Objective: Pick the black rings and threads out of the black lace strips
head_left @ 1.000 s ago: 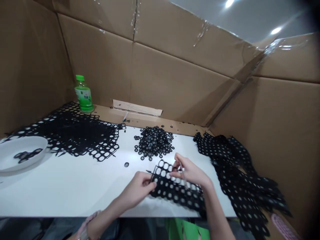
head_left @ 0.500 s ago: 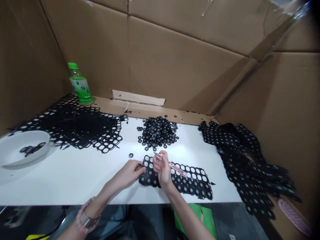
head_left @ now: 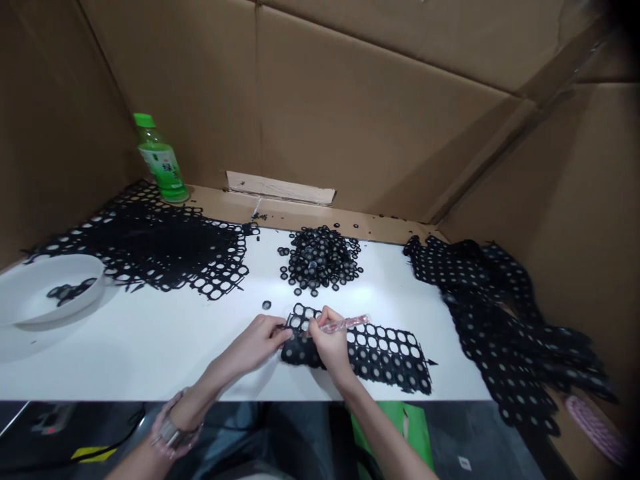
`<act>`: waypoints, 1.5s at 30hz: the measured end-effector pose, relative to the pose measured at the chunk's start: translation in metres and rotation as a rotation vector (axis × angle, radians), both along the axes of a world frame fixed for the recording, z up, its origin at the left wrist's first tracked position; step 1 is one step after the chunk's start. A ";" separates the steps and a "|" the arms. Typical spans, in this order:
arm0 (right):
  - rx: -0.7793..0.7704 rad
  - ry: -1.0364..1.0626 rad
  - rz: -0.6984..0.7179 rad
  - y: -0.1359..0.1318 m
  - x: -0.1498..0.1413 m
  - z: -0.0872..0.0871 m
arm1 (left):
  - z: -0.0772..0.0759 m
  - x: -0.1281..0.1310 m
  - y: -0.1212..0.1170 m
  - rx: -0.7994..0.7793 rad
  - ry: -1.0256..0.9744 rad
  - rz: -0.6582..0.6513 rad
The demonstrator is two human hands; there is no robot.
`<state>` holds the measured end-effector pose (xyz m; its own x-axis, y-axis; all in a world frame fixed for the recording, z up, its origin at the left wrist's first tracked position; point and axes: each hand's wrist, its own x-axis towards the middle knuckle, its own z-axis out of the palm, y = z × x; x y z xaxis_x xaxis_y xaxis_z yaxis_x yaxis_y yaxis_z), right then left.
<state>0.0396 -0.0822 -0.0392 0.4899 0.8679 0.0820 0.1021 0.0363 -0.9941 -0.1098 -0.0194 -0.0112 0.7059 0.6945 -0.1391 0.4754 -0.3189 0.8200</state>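
Note:
A black rubber sheet (head_left: 383, 363) with rows of rings lies on the white table in front of me. Its upper rows are open holes, while the lower rows have dark rings with small centres. My left hand (head_left: 263, 340) pinches the sheet's left end between thumb and fingers. Over the left part of the sheet, my right hand (head_left: 330, 343) is closed around a slim pen-shaped tool (head_left: 350, 323) with a clear, reddish handle. The tool points down and left; its tip is hard to make out between my hands. One loose black ring (head_left: 267, 305) lies just beyond my left hand.
A heap of small black rings (head_left: 323, 257) sits behind the sheet. Empty black lattice sheets (head_left: 170, 247) pile up at left, near a white bowl (head_left: 95, 293) and a green bottle (head_left: 167, 173). More dotted black sheets (head_left: 480, 313) drape along the right. Cardboard walls (head_left: 350, 107) enclose the table.
My right hand has turned over, palm now downward, and brought the tool from pointing up-left to pointing down at the sheet. My left hand still holds the sheet's left end. The view has shifted slightly.

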 end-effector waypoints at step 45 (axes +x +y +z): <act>-0.019 -0.286 0.038 -0.009 0.006 0.009 | -0.004 0.002 -0.008 -0.275 -0.246 0.063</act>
